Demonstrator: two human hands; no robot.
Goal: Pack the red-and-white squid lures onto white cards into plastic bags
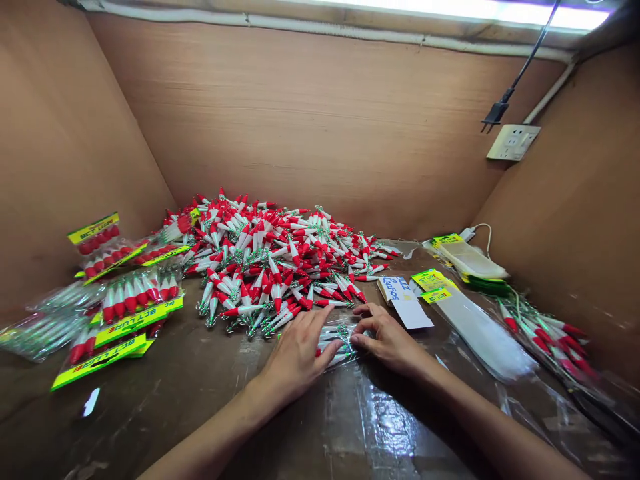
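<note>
A clear plastic bag (345,332) of red-and-white fishing lures with green hooks lies on the table between my hands. My left hand (300,343) rests over its left side, holding it, with the thumb on the near edge and the fingers reaching toward the far edge. At the hooked end, my right hand (383,339) has bent fingers and the thumb closed on the plastic. My left palm hides part of the bag. Just beyond my hands is a large pile of loose lures (280,260).
Filled lure packs (133,300) with yellow header cards lie at left. Flat clear bags (480,333) and another bag stack (470,257) lie at right, near a small cardboard box (413,312) and more lures (550,340). A plug (495,113) hangs by a wall socket (513,143).
</note>
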